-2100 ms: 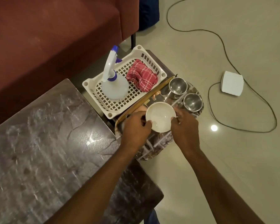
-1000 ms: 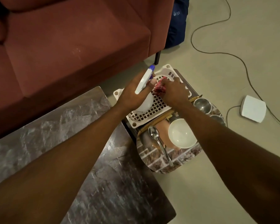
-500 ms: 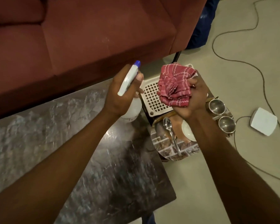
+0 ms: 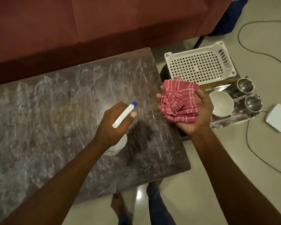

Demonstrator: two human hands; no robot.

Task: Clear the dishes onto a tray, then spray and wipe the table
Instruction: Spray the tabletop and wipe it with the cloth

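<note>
Spray bottle (image 4: 123, 115) is gripped in the left hand (image 4: 107, 129) above the right half of the bench (image 4: 47, 119). The fingers curl round its neck. Its white head with a blue tip points up and away toward the sofa (image 4: 104, 21), and the pale round body shows below the wrist. One fingertip shows just under the nozzle.

Bunched in the right hand (image 4: 201, 111) is the red checked cloth (image 4: 179, 101). The palm faces up, with fingers and thumb curled loosely round the folds. This hand hovers over the right edge of the bench. The bench top is dark veined stone, with a bright glare near the bottle's tip and a dark shadow beside the left hand.

Just past the right end of the bench, the tray (image 4: 230, 122), printed with a brick pattern, carries the white bowl (image 4: 221, 103), partly hidden behind the right hand. It also carries the far steel cup (image 4: 245, 85) and the near steel cup (image 4: 253, 103). Both cups stand upright to the right of the bowl, close together.

A white perforated basket (image 4: 199, 65) sits just behind the tray. The maroon sofa runs along the far side of the bench. On the pale floor (image 4: 269, 168) a dark cable (image 4: 247, 135) loops around a white box (image 4: 278, 118) lying near the tray. The person's feet (image 4: 120, 207) show, blurred, below the near edge of the bench.
</note>
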